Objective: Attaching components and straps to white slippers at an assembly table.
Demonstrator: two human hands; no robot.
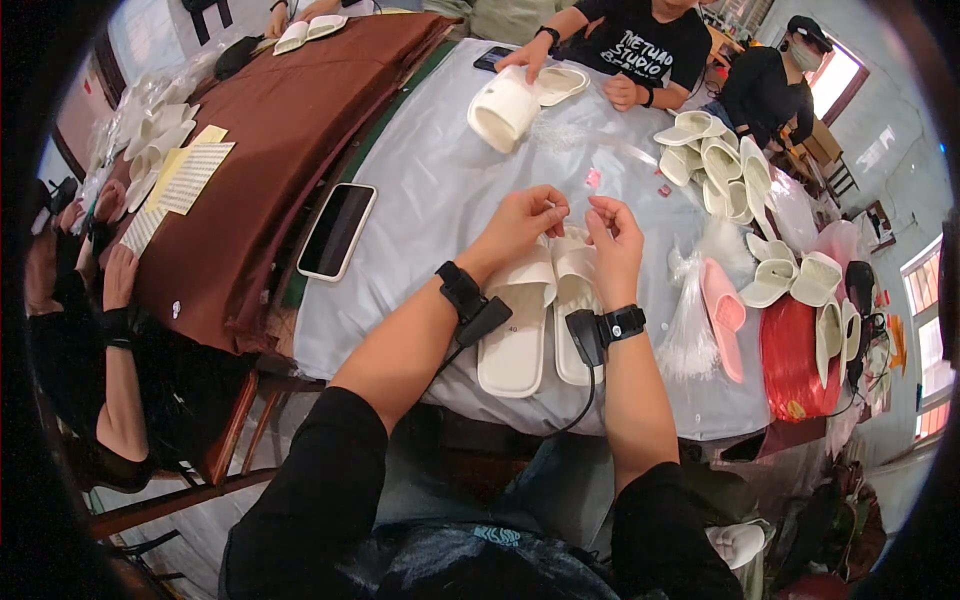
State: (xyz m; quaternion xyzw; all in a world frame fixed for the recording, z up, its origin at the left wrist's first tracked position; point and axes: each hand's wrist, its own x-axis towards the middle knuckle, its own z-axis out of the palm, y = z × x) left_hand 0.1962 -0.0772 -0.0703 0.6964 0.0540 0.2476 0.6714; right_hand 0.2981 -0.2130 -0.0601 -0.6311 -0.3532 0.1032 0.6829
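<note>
My left hand [525,220] and my right hand [612,235] are raised close together over a pair of cream slippers [535,320] that lie side by side on the grey-white table cover [430,190]. The fingertips of both hands are pinched, nearly touching each other; whatever they pinch is too small to make out. Both wrists carry black bands with small black devices and cables. A bundle of thin clear plastic ties [690,320] lies just right of the slippers, next to a pink slipper [722,315].
A black phone [337,230] lies left on the cover's edge. Across the table a person's hands hold another cream slipper stack [505,108]. More cream slippers [715,160] pile up at the right, by a red bag [795,365]. A brown-clothed table [270,130] with paper sheets stands left.
</note>
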